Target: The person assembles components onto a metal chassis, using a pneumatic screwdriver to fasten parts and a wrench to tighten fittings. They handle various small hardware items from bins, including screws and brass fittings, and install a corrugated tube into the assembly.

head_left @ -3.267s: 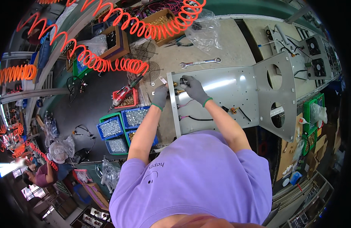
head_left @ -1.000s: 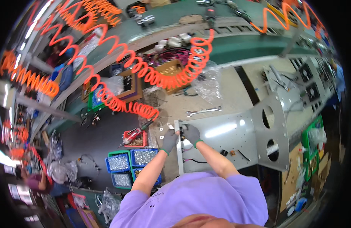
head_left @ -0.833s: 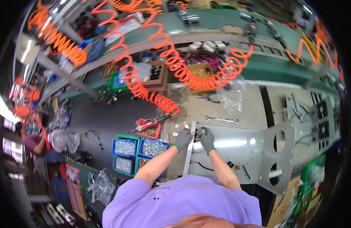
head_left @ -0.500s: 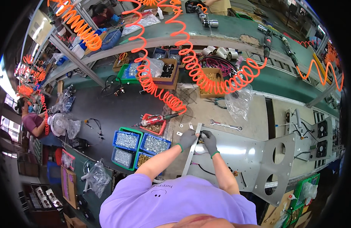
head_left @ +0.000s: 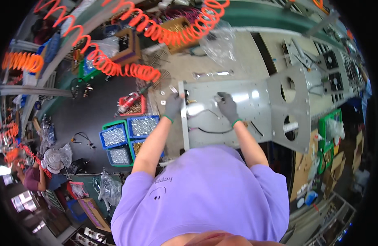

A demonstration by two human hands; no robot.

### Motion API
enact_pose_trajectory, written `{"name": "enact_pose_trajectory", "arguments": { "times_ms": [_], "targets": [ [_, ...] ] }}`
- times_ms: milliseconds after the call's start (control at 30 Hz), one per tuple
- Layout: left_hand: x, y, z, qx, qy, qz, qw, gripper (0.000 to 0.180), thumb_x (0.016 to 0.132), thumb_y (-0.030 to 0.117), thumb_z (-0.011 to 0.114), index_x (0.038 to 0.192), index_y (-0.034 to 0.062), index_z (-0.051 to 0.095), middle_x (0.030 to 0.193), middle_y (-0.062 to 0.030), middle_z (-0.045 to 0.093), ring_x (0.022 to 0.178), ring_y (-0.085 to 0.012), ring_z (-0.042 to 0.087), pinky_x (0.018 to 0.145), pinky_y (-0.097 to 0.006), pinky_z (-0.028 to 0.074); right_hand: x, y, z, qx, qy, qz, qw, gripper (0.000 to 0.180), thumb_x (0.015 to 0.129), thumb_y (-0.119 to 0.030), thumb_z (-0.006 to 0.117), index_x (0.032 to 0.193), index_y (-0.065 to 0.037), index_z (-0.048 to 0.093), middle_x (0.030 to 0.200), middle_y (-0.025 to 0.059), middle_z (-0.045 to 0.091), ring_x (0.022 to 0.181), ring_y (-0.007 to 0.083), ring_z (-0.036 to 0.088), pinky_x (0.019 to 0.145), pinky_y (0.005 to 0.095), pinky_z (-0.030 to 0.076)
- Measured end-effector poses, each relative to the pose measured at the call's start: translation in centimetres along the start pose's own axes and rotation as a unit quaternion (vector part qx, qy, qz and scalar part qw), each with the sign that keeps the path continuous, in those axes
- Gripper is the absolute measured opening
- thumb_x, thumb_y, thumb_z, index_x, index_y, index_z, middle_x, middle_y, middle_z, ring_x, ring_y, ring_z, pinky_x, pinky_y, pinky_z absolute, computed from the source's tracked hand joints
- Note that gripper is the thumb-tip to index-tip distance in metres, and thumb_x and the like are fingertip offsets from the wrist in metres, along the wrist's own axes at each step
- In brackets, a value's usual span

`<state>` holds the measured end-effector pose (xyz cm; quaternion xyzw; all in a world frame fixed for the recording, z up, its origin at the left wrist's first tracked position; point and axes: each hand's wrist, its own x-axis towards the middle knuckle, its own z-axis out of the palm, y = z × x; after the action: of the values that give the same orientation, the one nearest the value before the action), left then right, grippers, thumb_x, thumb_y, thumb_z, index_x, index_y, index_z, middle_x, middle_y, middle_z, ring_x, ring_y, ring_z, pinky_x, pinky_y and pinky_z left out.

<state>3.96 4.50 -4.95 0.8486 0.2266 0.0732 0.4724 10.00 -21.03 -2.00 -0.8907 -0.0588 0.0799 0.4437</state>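
Observation:
A grey sheet-metal panel (head_left: 242, 96) lies before me, with a raised flange (head_left: 183, 123) along its left side. My left hand (head_left: 173, 106), in a grey glove with a green cuff, is closed at the flange's outer face; what its fingertips pinch is hidden. Just inside the flange, near those fingertips, sits a small dark and brass-coloured fitting (head_left: 189, 98). Over the panel, to the right of the fitting and apart from it, my gloved right hand (head_left: 227, 108) has its fingers curled together; anything in them is too small to make out. Black cables (head_left: 213, 131) lie on the panel.
A combination wrench (head_left: 213, 74) lies beyond the panel. To the left are a red power driver (head_left: 128, 102) on a red tray and blue bins of screws (head_left: 143, 126). Orange coiled hoses (head_left: 127, 69) hang across the far side. An upright plate with round cut-outs (head_left: 293, 106) stands at the right.
My right hand has left the flange fitting and moved right over the panel. My left hand stays at the flange. The whole view has shifted and turned with my head.

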Motion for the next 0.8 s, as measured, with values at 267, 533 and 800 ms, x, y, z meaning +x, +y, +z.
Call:
{"name": "enact_pose_trajectory", "arguments": {
  "times_ms": [267, 533, 800],
  "targets": [
    [-0.2, 1.9, -0.4, 0.007, 0.033, -0.128, 0.991, 0.061, 0.073, 0.039, 0.074, 0.112, -0.0034, 0.055, 0.100, -0.0203, 0.062, 0.088, -0.0322, 0.061, 0.079, -0.039, 0.047, -6.9, 2.9, -9.0, -0.171, -0.142, 0.144, 0.964, 0.045, 0.078, -0.040, 0.065, 0.116, -0.017, 0.060, 0.111, 0.0144, 0.056, 0.102, 0.0301, 0.057, 0.085, 0.0409, 0.047],
    [-8.0, 11.2, -1.6, 0.050, 0.003, 0.150, 0.987, 0.027, 0.078, 0.017, 0.065, 0.102, 0.0091, 0.057, 0.097, -0.0119, 0.056, 0.094, -0.0284, 0.056, 0.078, -0.040, 0.046, -6.5, 1.3, -5.6, 0.290, -0.137, 0.202, 0.925, 0.051, 0.077, -0.018, 0.068, 0.122, -0.004, 0.051, 0.104, 0.0095, 0.062, 0.094, 0.0185, 0.060, 0.081, 0.0295, 0.049],
    [-11.8, 14.7, -2.0, -0.059, -0.083, 0.131, 0.986, 0.027, 0.082, 0.009, 0.061, 0.108, 0.0026, 0.054, 0.098, -0.0125, 0.055, 0.081, -0.0227, 0.062, 0.071, -0.032, 0.049, -6.6, -6.3, -3.9, 0.361, -0.212, -0.058, 0.906, 0.054, 0.073, 0.004, 0.059, 0.125, -0.004, 0.047, 0.120, 0.0083, 0.052, 0.107, 0.0164, 0.053, 0.091, 0.0303, 0.045]
  ]
}}
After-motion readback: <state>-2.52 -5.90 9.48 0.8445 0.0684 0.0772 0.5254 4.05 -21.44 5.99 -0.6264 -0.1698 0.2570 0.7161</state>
